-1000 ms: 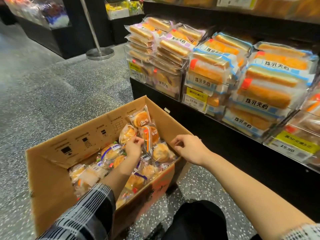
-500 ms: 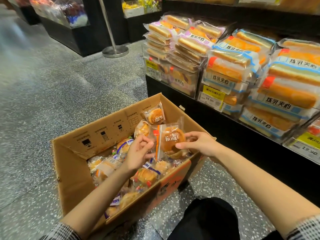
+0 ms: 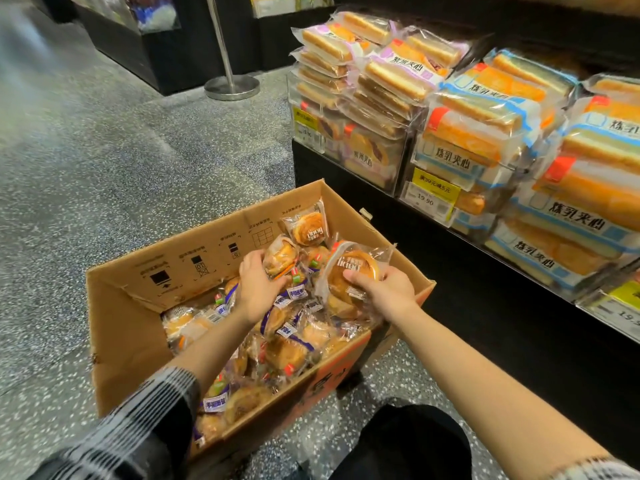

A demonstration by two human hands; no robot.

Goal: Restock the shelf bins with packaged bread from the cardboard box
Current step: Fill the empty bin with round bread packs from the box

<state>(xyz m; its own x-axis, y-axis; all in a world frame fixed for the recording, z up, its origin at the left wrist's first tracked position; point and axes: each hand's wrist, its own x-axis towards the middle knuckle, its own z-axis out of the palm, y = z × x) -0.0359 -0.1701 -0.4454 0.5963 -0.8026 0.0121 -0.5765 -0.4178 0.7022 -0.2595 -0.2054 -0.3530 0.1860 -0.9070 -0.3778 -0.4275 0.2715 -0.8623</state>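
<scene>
Since half a second ago the wrapped round bun [image 3: 349, 271] has been taken over by the right hand [image 3: 384, 295], whose fingers are now curled round its lower edge with the thumb laid across the clear wrapper; before, it was pinched between the fingertips of both hands. The left hand [image 3: 256, 289] has been shifted away from that bun and is now closed on a second wrapped bun [image 3: 280, 255] just beyond its fingertips. Both hands are held over the open cardboard box [image 3: 138, 334], which stands on the speckled floor [image 3: 104, 150]. Beneath and around the hands the box is filled with a loose heap of packaged buns [image 3: 287, 344] in clear wrappers, some with purple labels, and one more bun [image 3: 306, 227] is leaned against the far wall beyond the left hand. Beyond and to the right of the right hand, clear shelf bins [image 3: 398, 161] are stacked with packaged sandwich bread [image 3: 478, 133], purple-wrapped on the left and blue-wrapped on the right. A yellow price tag [image 3: 433, 192] is fixed to one bin front. Farther off, beyond the left hand, a metal stanchion [image 3: 230, 81] is seen.
</scene>
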